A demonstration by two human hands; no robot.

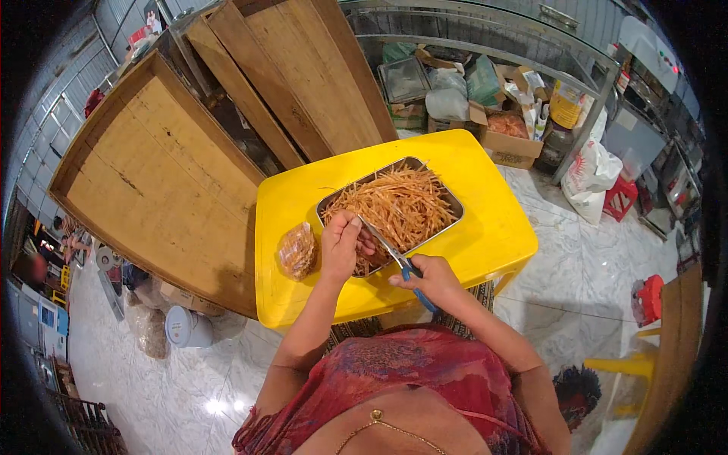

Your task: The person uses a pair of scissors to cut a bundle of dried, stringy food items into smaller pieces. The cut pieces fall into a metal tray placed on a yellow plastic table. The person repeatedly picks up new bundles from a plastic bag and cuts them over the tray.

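Observation:
My right hand grips a pair of scissors with blue handles, and their metal blades point up and left over a tray. My left hand is beside the blade tips, its fingers curled and thumb against forefinger; whether a strip is pinched there is too small to tell. Below both hands lies a rectangular metal tray heaped with thin orange-brown dried food strips. Left of the tray, a clear plastic bag of similar brownish food rests on the yellow plastic table.
Large shallow wooden trays lean close along the table's left side. Behind stands a metal-framed rack with boxes and bags, including an open cardboard box. A white sack is at right. A white bucket sits on the tiled floor at left.

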